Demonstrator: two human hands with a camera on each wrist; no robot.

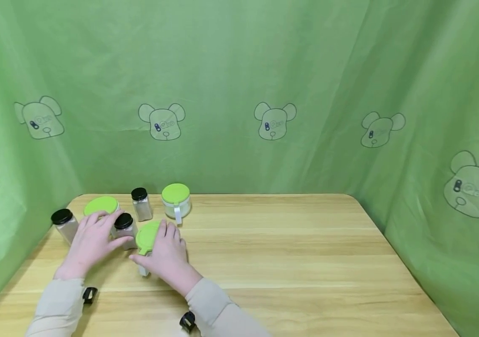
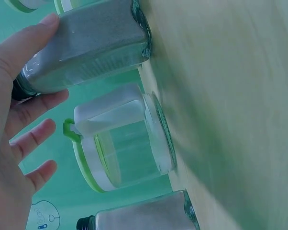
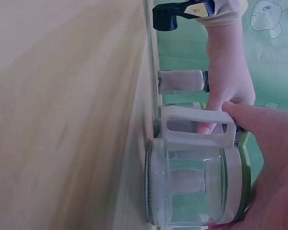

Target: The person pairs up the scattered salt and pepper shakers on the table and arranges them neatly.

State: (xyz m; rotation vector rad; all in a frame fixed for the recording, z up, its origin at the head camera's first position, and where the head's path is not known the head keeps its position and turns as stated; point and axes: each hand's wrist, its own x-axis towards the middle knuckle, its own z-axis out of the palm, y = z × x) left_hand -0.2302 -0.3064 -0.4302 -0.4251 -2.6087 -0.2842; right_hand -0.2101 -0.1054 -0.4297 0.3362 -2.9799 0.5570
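My left hand (image 1: pixel 92 241) pinches a black-lidded square spice jar (image 1: pixel 124 238) between thumb and index finger. In the left wrist view this spice jar (image 2: pixel 94 45) holds grey powder, and the other fingers are spread away from it. Over the top of a clear glass seasoning jar with a green lid (image 1: pixel 146 236) lies my right hand (image 1: pixel 167 252), its fingers curled round the far side. The right wrist view shows that seasoning jar (image 3: pixel 196 187) standing on the table, its white handle (image 3: pixel 196 113) beside the thumb. The two held jars stand close together.
Another black-lidded jar (image 1: pixel 66 224) stands at the far left, beside a green-lidded jar (image 1: pixel 101 204). Behind are a further black-lidded jar (image 1: pixel 141 206) and green-lidded jar (image 1: pixel 176 201). The wooden table (image 1: pixel 298 252) meets green curtains (image 1: pixel 239 56) at the back and sides.
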